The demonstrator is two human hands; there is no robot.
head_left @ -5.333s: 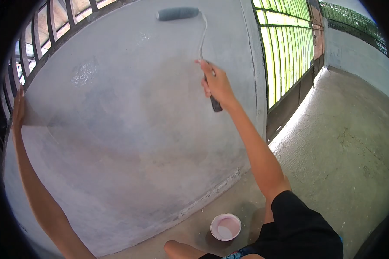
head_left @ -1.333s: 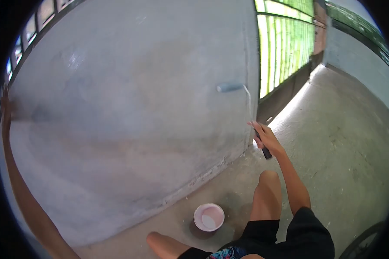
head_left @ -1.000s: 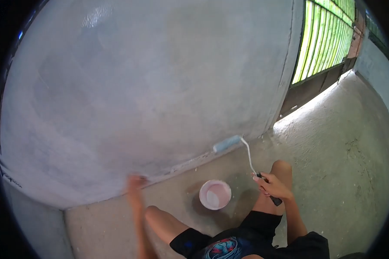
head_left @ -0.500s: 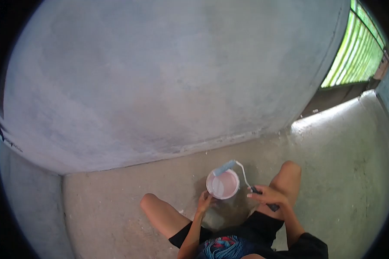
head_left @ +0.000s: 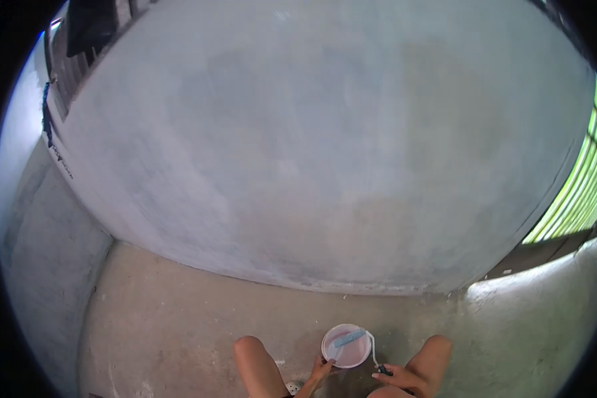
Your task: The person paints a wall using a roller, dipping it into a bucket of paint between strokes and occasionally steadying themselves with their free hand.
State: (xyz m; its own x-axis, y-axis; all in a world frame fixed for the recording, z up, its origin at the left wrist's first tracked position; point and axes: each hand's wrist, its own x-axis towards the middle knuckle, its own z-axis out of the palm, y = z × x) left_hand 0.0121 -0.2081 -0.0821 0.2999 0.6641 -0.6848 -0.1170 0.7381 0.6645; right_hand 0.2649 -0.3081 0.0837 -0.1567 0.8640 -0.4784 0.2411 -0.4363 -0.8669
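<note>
A round white bucket (head_left: 347, 361) with pale pinkish contents stands on the floor between the person's knees. My left hand (head_left: 322, 367) has its fingers closed on the bucket's left rim. In my right hand (head_left: 393, 376) is the dark handle of a paint roller, whose white wire frame curves up on the right of the bucket. The blue-grey roller sleeve (head_left: 349, 338) lies over the bucket's opening, tilted up to the right. Whether it touches the contents I cannot tell.
A large grey wall (head_left: 312, 166) rises in front, meeting the concrete floor (head_left: 179, 312). Another wall (head_left: 53, 239) is at the left. A slatted opening (head_left: 577, 192) lets in green light at the right. Bent knees flank the bucket.
The view has tilted up, so the bucket and hands sit lower in it. The roller sleeve has moved from the bucket's far rim to over its opening.
</note>
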